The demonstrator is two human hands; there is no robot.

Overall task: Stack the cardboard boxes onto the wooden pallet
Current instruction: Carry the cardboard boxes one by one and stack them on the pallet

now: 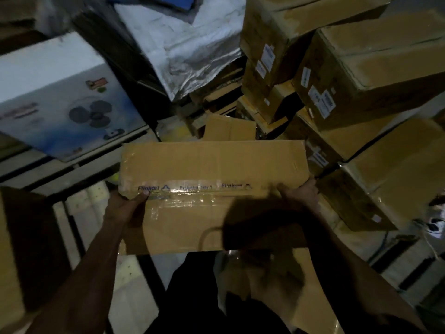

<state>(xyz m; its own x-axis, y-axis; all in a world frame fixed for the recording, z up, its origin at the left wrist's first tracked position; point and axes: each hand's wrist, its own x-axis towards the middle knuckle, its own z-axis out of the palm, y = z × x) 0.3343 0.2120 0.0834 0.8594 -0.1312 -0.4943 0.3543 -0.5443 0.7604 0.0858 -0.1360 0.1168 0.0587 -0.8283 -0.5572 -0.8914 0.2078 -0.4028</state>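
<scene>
I hold a flat brown cardboard box (212, 169) sealed with clear printed tape, level in front of my body. My left hand (125, 206) grips its left side, thumb lying on the top face. My right hand (301, 191) grips the right side near the far corner. A dark shadow covers the box's near right part. Pale wooden pallet slats (79, 179) show below and to the left of the box. The underside of the box is hidden.
A white and blue fan carton (62, 92) lies at the left. Stacked brown boxes (361, 75) with white labels rise at the right. A silver foil-wrapped bundle (183, 49) sits behind. More cardboard boxes (313, 285) stand by my legs, and one is at the far left (14, 249).
</scene>
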